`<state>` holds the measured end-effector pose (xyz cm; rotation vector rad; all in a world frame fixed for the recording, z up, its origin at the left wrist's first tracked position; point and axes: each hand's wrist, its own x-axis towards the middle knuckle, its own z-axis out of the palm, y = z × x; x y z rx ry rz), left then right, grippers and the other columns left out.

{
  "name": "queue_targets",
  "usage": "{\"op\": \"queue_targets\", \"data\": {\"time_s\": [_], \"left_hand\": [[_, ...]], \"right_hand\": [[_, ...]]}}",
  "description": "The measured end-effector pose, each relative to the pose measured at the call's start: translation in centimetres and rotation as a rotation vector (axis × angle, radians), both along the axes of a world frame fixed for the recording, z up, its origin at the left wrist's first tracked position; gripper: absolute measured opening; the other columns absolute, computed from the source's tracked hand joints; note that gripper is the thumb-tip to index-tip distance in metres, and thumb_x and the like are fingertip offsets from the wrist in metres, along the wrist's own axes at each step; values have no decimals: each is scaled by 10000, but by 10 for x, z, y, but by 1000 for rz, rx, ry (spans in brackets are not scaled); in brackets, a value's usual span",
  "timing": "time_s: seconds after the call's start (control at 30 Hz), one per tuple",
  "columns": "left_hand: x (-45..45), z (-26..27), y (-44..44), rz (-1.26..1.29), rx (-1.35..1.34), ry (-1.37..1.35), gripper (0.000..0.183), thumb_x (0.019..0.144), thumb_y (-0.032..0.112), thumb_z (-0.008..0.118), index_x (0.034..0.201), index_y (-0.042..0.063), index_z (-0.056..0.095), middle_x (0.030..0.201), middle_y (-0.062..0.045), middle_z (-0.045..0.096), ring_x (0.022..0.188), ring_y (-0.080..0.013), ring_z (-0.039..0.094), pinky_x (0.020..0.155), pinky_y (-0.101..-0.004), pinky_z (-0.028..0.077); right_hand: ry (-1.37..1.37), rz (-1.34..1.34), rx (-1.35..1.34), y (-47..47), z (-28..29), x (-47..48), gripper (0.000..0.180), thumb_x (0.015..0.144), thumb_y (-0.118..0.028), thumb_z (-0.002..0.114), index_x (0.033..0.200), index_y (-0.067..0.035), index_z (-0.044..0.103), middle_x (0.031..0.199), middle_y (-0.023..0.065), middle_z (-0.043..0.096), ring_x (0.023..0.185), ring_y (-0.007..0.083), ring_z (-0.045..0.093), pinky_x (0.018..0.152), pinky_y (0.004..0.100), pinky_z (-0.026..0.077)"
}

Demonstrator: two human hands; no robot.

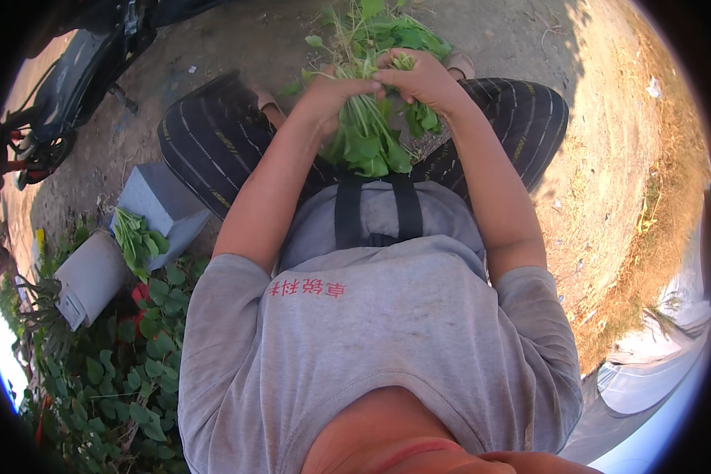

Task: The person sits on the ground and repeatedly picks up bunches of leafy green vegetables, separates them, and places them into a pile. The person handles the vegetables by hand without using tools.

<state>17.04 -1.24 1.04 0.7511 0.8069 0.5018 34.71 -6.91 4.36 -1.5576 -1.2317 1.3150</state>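
Observation:
My left hand [327,96] is closed around a bunch of leafy greens [364,139], its leaves hanging toward my lap and thin stems or roots sticking up past the fingers. Beside it, my right hand [418,80] grips a smaller bunch of greens [420,118], with stem ends showing above the fist. The thumbs of both hands meet, or nearly so, at the stems. Beyond my hands, more loose greens [412,35] lie on the dirt ground between my feet. Part of the fingers is hidden by stems and leaves.
On my left stands a pale box [166,192] with a bunch of greens [139,240] at its edge. Near it are a white cylindrical container [92,275] and leafy plants [136,379]. A parked motorbike [65,95] is at the far left. Dry grass [663,237] lies right.

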Motion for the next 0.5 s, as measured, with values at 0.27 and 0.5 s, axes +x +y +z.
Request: {"op": "queue_targets", "data": {"time_s": [0.27, 0.5], "left_hand": [[0, 1, 4, -14, -9, -24, 509, 698, -11, 727, 1122, -46, 448, 876, -150, 659, 780, -227, 663, 705, -342, 546], [0, 0, 7, 80, -51, 82, 941, 697, -8, 745, 1328, -53, 48, 866, -181, 652, 714, -233, 668, 601, -373, 569]], "right_hand": [[235, -68, -32, -3, -22, 12, 212, 786, -226, 678, 917, -62, 647, 543, -22, 515, 440, 44, 406, 430, 210, 322], [-338, -50, 231, -17, 19, 6, 174, 827, -195, 643, 957, -79, 635, 726, 0, 580, 608, 109, 535, 556, 247, 418]]}}
